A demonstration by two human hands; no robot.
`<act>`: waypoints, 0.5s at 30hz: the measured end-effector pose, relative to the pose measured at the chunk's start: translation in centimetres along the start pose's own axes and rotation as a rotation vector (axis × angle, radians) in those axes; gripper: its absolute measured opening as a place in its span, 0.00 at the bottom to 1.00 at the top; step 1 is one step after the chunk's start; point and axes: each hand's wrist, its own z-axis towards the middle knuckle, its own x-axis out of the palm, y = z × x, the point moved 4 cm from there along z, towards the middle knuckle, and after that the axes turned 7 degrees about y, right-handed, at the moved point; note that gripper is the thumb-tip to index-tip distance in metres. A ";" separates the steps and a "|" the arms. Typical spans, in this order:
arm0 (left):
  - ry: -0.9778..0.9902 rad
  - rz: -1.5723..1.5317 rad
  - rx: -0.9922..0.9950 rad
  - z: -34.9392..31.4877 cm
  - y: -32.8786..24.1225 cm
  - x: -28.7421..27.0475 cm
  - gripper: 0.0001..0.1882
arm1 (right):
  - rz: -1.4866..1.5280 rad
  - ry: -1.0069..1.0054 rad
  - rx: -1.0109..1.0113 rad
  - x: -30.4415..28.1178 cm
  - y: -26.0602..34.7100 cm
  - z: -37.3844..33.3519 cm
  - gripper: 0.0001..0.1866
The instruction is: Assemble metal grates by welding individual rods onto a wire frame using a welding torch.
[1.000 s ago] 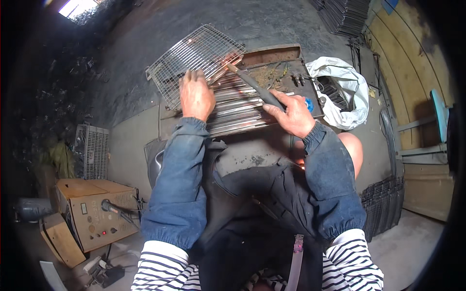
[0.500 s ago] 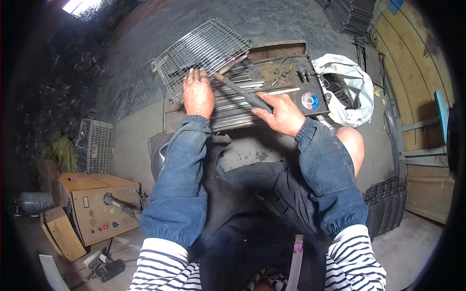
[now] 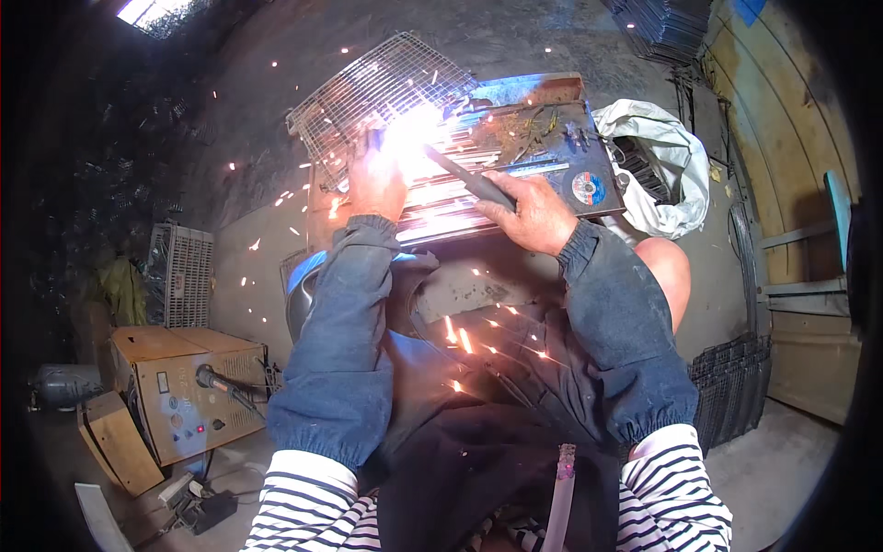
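Note:
My right hand (image 3: 532,212) is wrapped round the dark handle of a welding torch (image 3: 471,179). The torch points to the upper left, and its tip is lost in a glaring white arc (image 3: 411,138). Beside the arc, my left hand (image 3: 379,189) lies with its palm down at the near edge of a wire mesh panel (image 3: 368,83); glare washes out part of its fingers. Several thin metal rods (image 3: 451,207) lie side by side on the work table (image 3: 543,129), under and right of the glare. Sparks fly out over my lap and to the left.
A cutting disc (image 3: 588,189) lies on the table's right end, next to a white sack (image 3: 676,207) with dark metal pieces inside. An orange-brown welding machine (image 3: 189,396) stands at lower left. Stacked mesh panels (image 3: 731,391) are at right, near a yellowish metal wall (image 3: 773,138).
A bright arc has lit at the torch tip, and sparks now scatter across the scene. My right hand and the torch have barely shifted; my left hand stays by the mesh panel.

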 end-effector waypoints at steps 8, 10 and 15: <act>-0.046 0.039 -0.044 0.0 0.7 0.8 0.24 | -0.025 0.026 0.013 0.0 0.2 0.3 0.23; -0.037 0.075 -0.040 0.2 0.1 0.6 0.23 | -0.036 0.037 0.024 -0.4 0.2 0.1 0.23; -0.035 -0.039 -0.084 0.0 0.6 -0.1 0.20 | 0.045 -0.023 0.016 -0.5 0.4 -0.1 0.23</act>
